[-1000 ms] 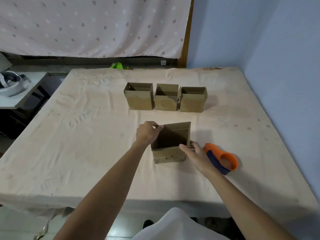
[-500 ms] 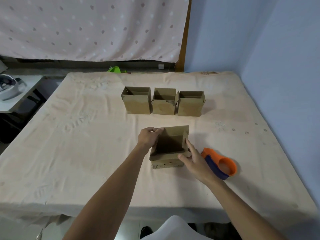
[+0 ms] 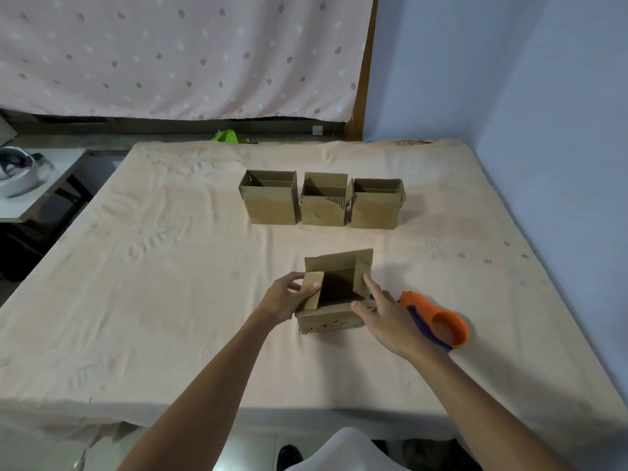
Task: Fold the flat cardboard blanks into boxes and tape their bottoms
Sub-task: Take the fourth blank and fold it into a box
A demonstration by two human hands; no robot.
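Note:
A small open cardboard box [image 3: 331,319] stands on the cloth-covered table [image 3: 170,283] in front of me, its top flaps raised. My left hand [image 3: 287,297] grips the left flap, thumb on top, bending it inward. My right hand [image 3: 384,316] rests on the box's right side with fingers spread, touching the right flap and front rim. An orange tape dispenser with blue trim [image 3: 438,322] lies just right of my right hand. Three folded boxes [image 3: 323,205] stand upright in a row farther back.
A blue wall [image 3: 560,130] runs along the table's right edge. A dotted curtain [image 3: 170,56] hangs behind. A side table with a white headset [image 3: 17,171] stands at far left. Something green [image 3: 229,137] pokes up behind the table's far edge.
The box's left flap has been bent inward by my left hand. My right hand slid up along the right side, fingers spreading. The box shifted slightly away from me.

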